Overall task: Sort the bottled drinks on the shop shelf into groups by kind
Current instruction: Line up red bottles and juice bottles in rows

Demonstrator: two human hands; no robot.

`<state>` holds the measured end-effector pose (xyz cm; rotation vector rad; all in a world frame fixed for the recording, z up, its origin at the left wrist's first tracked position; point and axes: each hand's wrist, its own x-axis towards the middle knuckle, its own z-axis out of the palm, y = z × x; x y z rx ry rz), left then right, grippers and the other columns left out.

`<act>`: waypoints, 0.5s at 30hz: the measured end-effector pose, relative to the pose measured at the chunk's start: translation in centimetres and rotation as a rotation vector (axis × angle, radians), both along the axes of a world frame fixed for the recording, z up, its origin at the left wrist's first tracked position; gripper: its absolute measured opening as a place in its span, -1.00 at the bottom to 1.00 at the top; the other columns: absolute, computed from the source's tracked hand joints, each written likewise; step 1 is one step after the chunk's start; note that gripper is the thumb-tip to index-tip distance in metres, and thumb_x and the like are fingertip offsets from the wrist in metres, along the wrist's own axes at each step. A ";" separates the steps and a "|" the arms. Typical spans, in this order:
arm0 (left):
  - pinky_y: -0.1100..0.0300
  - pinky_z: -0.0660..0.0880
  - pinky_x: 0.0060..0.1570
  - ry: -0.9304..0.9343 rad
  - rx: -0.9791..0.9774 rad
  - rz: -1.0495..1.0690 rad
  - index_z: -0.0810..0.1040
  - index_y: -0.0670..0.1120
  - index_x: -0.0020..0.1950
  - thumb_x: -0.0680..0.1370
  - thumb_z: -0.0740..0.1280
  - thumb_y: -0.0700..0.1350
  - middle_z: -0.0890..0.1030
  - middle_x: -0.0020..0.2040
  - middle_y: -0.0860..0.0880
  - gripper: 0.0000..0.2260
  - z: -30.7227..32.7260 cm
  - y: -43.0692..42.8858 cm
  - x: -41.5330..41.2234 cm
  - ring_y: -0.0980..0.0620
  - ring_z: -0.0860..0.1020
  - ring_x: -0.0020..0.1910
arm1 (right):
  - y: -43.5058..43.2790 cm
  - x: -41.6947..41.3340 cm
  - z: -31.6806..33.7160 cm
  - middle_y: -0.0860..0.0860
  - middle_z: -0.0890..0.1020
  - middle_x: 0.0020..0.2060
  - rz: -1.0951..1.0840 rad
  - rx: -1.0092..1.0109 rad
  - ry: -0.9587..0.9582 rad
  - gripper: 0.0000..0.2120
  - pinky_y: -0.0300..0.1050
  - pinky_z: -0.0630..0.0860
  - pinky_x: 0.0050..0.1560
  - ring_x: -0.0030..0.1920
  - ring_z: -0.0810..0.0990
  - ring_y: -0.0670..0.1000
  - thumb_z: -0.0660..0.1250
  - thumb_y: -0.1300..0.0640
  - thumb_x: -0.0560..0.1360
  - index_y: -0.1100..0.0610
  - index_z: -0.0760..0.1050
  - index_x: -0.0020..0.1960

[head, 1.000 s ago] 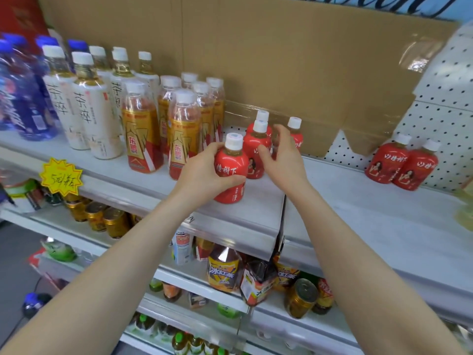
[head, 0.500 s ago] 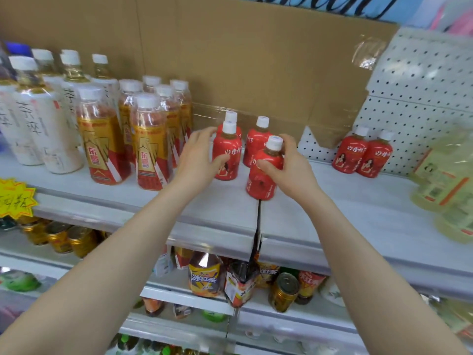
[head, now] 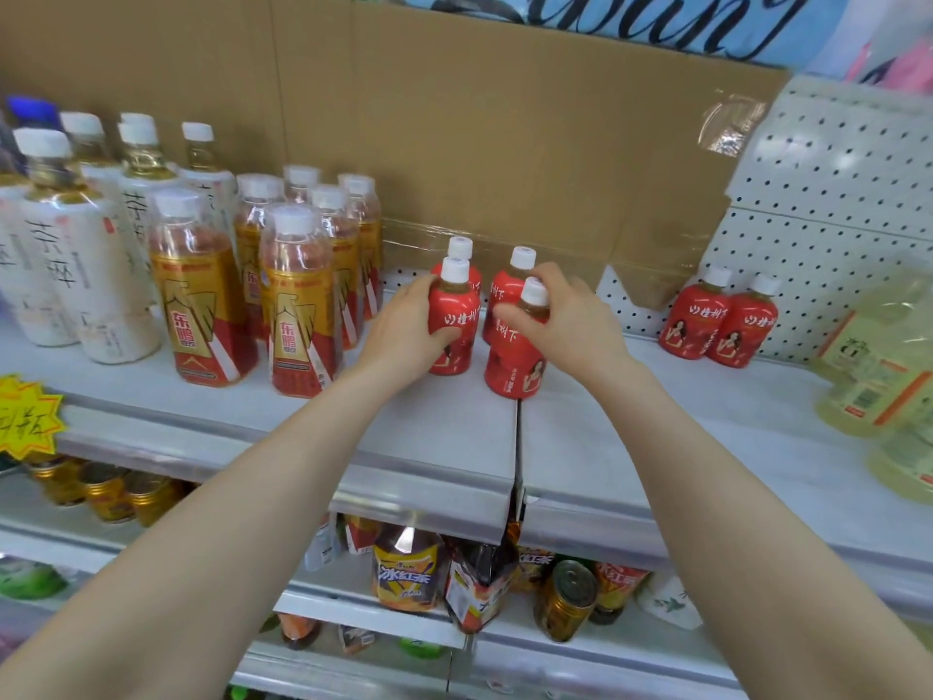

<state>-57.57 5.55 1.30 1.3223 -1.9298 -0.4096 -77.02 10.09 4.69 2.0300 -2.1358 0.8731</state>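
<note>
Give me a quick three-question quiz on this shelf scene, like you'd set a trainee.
1. True or false: the left hand grips the front-left red bottle, and the right hand grips the front-right red bottle.
2. How many red bottles stand apart by the pegboard, far right? A one, B two, C four.
3. Fill in: the gold-labelled bottles have ____ caps.
Key: 1 true; 2 B; 3 white.

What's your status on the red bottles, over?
Left hand grips front-left red bottle. Right hand grips front-right red bottle. Stray red pair stands apart, far right; nothing between.
</note>
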 end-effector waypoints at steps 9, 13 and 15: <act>0.06 0.39 0.25 0.036 -0.036 -0.050 0.28 -0.06 0.50 0.48 0.48 -0.07 0.45 0.38 -0.09 -0.35 0.6 -0.2 -0.5 -0.09 0.44 0.34 | 0.0 -0.6 -0.8 0.05 0.55 0.28 0.186 -0.005 -0.094 -0.30 -0.09 0.44 0.09 0.19 0.56 0.09 0.44 0.00 0.51 -0.05 0.19 0.55; 0.00 0.39 0.29 -0.003 0.007 -0.059 0.24 -0.06 0.52 0.50 0.47 -0.05 0.43 0.41 -0.09 -0.34 0.6 -0.7 -0.3 -0.10 0.43 0.37 | -0.9 -0.1 -1.5 0.10 0.48 0.36 0.170 -0.029 -0.113 -0.29 -0.02 0.47 0.18 0.23 0.56 0.16 0.40 0.00 0.55 0.01 0.12 0.58; -0.02 0.39 0.31 -0.023 0.027 -0.072 0.22 -0.05 0.53 0.51 0.46 -0.05 0.41 0.43 -0.08 -0.33 0.6 -0.9 -0.1 -0.10 0.42 0.38 | -1.3 -0.2 -1.7 0.10 0.46 0.38 0.165 -0.036 -0.092 -0.30 -0.08 0.43 0.11 0.22 0.56 0.17 0.36 0.00 0.56 0.02 0.09 0.59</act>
